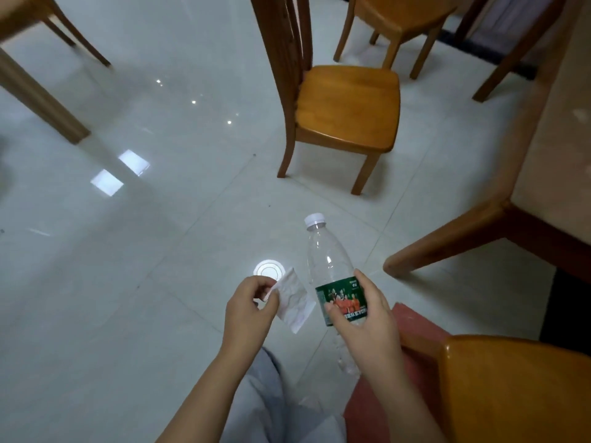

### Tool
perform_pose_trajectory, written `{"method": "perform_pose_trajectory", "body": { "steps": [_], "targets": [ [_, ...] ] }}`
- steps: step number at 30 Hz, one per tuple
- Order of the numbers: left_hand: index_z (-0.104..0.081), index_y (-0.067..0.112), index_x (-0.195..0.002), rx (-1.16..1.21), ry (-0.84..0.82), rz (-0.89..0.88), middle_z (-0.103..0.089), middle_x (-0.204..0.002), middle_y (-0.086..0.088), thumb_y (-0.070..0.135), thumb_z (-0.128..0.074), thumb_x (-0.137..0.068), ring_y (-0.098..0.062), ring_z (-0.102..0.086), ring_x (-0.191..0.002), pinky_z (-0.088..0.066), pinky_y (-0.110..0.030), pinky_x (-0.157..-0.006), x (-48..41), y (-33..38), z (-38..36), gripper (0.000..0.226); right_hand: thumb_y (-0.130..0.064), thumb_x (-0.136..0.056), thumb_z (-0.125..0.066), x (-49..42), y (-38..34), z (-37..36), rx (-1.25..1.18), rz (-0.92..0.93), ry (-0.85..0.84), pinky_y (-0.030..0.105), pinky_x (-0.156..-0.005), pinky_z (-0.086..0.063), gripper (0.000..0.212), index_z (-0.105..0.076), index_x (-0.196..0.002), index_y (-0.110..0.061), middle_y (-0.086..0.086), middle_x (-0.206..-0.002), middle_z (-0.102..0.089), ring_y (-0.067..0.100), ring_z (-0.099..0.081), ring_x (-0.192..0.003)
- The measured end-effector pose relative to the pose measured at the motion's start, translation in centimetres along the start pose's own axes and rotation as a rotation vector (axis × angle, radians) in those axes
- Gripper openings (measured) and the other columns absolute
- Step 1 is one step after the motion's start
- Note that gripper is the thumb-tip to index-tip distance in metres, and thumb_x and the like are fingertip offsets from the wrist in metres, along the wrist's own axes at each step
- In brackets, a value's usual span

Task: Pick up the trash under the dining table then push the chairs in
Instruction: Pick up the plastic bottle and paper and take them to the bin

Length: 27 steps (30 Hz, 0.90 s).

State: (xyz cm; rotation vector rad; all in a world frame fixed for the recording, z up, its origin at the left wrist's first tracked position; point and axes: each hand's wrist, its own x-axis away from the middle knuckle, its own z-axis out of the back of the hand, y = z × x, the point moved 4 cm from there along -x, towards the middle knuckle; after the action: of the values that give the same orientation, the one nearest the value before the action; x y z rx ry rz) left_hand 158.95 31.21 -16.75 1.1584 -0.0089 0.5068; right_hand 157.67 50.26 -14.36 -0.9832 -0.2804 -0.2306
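Pinching a creased white paper scrap [292,302] in the left grip [249,311], thumb and curled fingertips closed on one edge, the rest of the sheet free and reaching toward the right grip [361,318]. Clasping a clear, empty-looking plastic bottle [326,260] in the right grip, fingers and thumb curled round the green label band. Holding both pieces in the air above the floor [128,282], just apart from each other.

Judged from this: trash stage done or nearly so, with both pieces already lifted and no other litter visible on the tiles, though with most of the space beneath the desk [550,155] out of sight. Left to do: disposing of the two pieces, then pushing in the chairs. Not yet tucked in: one chair [348,103] far beyond both grips, well apart from the desk edge, and a nearer chair [511,388] just to the right of the right grip.

Bottle long axis running outward from the body: white cap beyond the right grip, leaning slightly toward the left grip; base on the wrist side, below the grip. Cannot tell how steeply raised.
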Motion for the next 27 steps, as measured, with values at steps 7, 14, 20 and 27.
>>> {"method": "perform_pose_trajectory", "body": {
  "steps": [7, 14, 20, 27],
  "targets": [
    [-0.06, 0.023, -0.077, -0.033, 0.142, -0.047, -0.063, -0.082, 0.004, 0.002, -0.062, -0.081, 0.001, -0.053, -0.078, -0.037, -0.005, -0.064, -5.2, 2.5, 12.2, 0.021, -0.031, -0.078, -0.069, -3.6, -12.5, -4.5, 0.13, 0.211, -0.164, 0.001, -0.066, -0.034, 0.067, -0.036, -0.136, -0.028, -0.013, -0.112, -0.042, 0.002, -0.043, -0.097],
    [-0.06, 0.023, -0.078, 0.054, 0.264, -0.014, -0.063, -0.081, 0.006, 0.007, -0.062, -0.082, 0.004, -0.053, -0.075, -0.037, -0.005, -0.062, -12.1, 4.3, 20.8, 0.016, -0.035, -0.076, -0.07, -7.9, -23.0, -10.7, 0.166, 0.358, -0.265, 0.009, -0.072, -0.041, 0.064, -0.038, -0.131, -0.035, -0.014, -0.113, -0.046, 0.003, -0.049, -0.099],
    [-0.061, 0.022, -0.076, 0.112, 0.351, -0.006, -0.061, -0.078, 0.007, 0.003, -0.062, -0.081, 0.004, -0.052, -0.07, -0.037, -0.006, -0.063, -18.0, 6.2, 23.8, 0.019, -0.029, -0.077, -0.072, -14.5, -28.6, -12.0, 0.125, 0.356, -0.245, 0.017, -0.075, -0.044, 0.063, -0.04, -0.131, -0.032, -0.01, -0.118, -0.05, 0.007, -0.052, -0.1],
    [-0.06, 0.022, -0.076, 0.104, 0.323, -0.044, -0.061, -0.077, 0.007, 0.004, -0.062, -0.081, 0.003, -0.052, -0.071, -0.037, -0.006, -0.063, -30.1, 11.6, 23.2, 0.019, -0.027, -0.077, -0.072, -27.3, -34.8, -12.2, 0.065, 0.371, -0.208, 0.021, -0.077, -0.046, 0.062, -0.042, -0.131, -0.028, -0.007, -0.121, -0.052, 0.01, -0.053, -0.103]
  ]
}}
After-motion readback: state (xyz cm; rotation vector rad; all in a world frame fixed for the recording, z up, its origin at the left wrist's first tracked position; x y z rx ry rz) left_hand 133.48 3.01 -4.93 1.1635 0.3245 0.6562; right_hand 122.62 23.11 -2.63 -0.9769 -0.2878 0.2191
